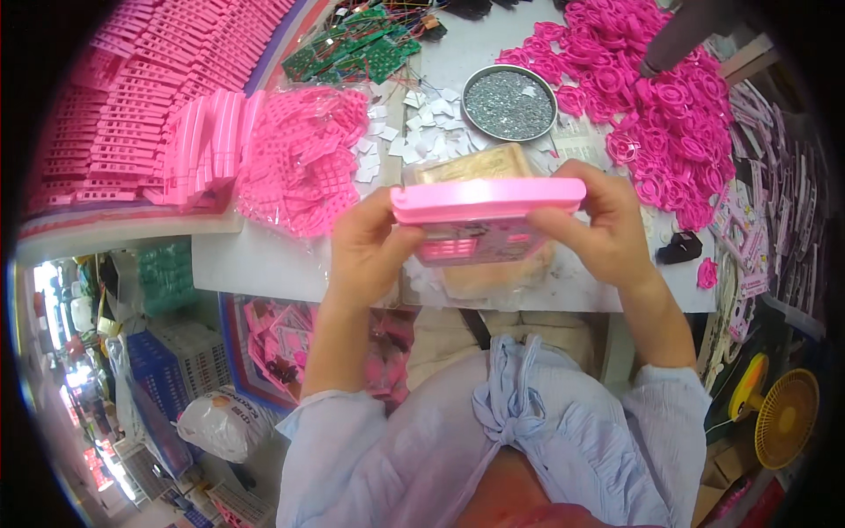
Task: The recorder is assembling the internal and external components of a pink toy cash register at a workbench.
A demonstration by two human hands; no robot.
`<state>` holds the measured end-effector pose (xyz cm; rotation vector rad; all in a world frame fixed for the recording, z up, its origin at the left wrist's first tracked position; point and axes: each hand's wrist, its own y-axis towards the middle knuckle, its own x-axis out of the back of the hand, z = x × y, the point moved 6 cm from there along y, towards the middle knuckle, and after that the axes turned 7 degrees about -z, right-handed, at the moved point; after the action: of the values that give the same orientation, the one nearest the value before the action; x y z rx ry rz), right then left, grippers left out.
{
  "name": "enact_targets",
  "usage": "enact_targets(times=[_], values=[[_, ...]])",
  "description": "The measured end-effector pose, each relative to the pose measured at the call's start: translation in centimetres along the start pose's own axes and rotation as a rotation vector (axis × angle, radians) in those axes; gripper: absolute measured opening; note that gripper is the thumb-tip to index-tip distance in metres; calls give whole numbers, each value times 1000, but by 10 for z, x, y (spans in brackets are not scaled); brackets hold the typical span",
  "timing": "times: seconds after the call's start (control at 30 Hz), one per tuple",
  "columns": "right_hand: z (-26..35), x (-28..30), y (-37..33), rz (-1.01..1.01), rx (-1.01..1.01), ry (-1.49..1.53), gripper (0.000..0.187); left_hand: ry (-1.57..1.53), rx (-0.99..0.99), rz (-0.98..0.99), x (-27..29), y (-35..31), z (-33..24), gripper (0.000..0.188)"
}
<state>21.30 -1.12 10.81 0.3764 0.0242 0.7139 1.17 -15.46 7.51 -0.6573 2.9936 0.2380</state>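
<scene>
A pink plastic toy casing (488, 199) with a printed face is held edge-up above the table. My left hand (365, 242) grips its left end, thumb pressed on the lower edge. At the right end, my right hand (603, 220) is closed round the casing, fingers behind and thumb in front. Under the casing lies a tan, block-like piece wrapped in clear film (497, 165), partly hidden by it. The inside of the casing cannot be made out.
Beyond my hands are a round metal tray of small screws (509, 104), white paper squares (431, 119) and green circuit boards (361, 53) with wires. Pink casings (132, 114) and bagged pink keypads (299, 163) lie left; magenta loop-shaped parts (669, 123) are heaped right.
</scene>
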Motion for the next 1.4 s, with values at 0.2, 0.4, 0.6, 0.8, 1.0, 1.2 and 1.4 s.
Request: enact_targets(times=[0.2, 0.4, 0.6, 0.8, 1.0, 1.2, 1.4], values=[[32, 10, 21, 122, 479, -430, 19, 191, -582, 111, -2, 23, -41, 24], [-8, 3, -12, 305, 694, -558, 31, 822, -747, 378, -14, -2, -7, 31], [-61, -8, -58, 428, 420, -628, 44, 928, -485, 438, -18, -29, 41, 40], [-59, -16, -62, 393, 380, -722, 40, 1012, -370, 405, -38, -16, 28, 60], [-42, -11, -74, 422, 315, -637, 25, 1077, -382, 580, -65, -42, 65, 62], [-90, 58, -9, 28, -92, -725, 19, 1050, -324, 586, -72, -51, 64, 63], [-138, 29, 21, 498, 218, -1061, 25, 895, -260, 579, -64, -46, 55, 57]])
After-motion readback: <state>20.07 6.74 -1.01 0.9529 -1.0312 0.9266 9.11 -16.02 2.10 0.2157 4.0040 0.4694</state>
